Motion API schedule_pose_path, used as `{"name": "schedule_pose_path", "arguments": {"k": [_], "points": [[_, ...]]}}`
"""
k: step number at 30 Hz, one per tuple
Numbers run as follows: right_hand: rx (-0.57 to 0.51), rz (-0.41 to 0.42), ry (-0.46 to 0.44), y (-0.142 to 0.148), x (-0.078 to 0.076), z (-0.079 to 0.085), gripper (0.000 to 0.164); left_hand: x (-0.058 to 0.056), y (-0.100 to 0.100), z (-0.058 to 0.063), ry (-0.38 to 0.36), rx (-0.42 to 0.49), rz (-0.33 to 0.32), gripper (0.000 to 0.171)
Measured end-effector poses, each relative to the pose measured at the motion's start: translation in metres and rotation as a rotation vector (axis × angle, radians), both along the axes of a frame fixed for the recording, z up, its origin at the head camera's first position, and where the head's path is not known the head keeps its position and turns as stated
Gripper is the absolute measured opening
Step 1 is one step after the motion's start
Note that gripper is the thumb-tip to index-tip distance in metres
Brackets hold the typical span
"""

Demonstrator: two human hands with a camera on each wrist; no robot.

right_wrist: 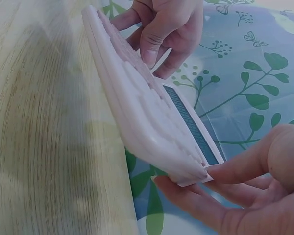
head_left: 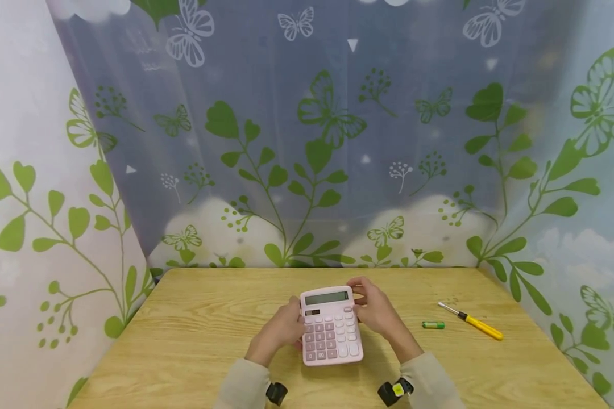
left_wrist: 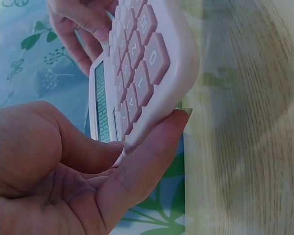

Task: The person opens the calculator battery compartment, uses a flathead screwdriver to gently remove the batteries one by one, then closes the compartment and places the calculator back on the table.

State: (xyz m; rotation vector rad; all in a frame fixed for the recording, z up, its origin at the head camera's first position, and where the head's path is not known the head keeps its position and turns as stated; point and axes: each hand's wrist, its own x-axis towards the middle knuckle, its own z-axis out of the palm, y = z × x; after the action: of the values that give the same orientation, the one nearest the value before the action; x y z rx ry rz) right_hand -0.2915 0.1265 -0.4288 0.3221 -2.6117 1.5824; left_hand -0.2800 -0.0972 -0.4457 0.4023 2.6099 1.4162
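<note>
A pink calculator (head_left: 332, 324) is held up by both hands, its keys and display facing the head camera. The display shows a 0 at its right end. My left hand (head_left: 281, 325) grips the calculator's left edge, thumb on the front and fingers behind it; the left wrist view shows the forefinger under the rim. At the upper right edge, my right hand (head_left: 376, 307) pinches the calculator between thumb and fingers. In the right wrist view the calculator (right_wrist: 137, 103) appears edge-on and tilted. Its back is hidden.
On the wooden table (head_left: 204, 318), a green battery (head_left: 433, 325) lies to the right of the hands. Beyond it is a screwdriver (head_left: 473, 322) with a yellow handle. A curtain (head_left: 266, 170) printed with leaves and butterflies hangs behind the table, with similar panels on both sides.
</note>
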Motion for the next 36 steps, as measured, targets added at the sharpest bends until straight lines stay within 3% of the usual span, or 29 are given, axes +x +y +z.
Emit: {"name": "schedule_pose_path", "arguments": {"k": [9,19,36], "points": [[0.024,-0.016,-0.034,0.0006,0.0022,-0.0012,0.036,0.0025,0.0003,0.0014,-0.005,-0.029,0.03,0.03],[0.032,0.018,-0.08,0.0012,0.0024,-0.0011,0.053,0.0018,-0.0032,0.0046,0.029,-0.036,0.049,0.03],[0.113,0.039,-0.088,0.0022,-0.0019,-0.0054,0.069,-0.0013,0.0001,0.0027,0.05,-0.088,0.05,0.061]]}}
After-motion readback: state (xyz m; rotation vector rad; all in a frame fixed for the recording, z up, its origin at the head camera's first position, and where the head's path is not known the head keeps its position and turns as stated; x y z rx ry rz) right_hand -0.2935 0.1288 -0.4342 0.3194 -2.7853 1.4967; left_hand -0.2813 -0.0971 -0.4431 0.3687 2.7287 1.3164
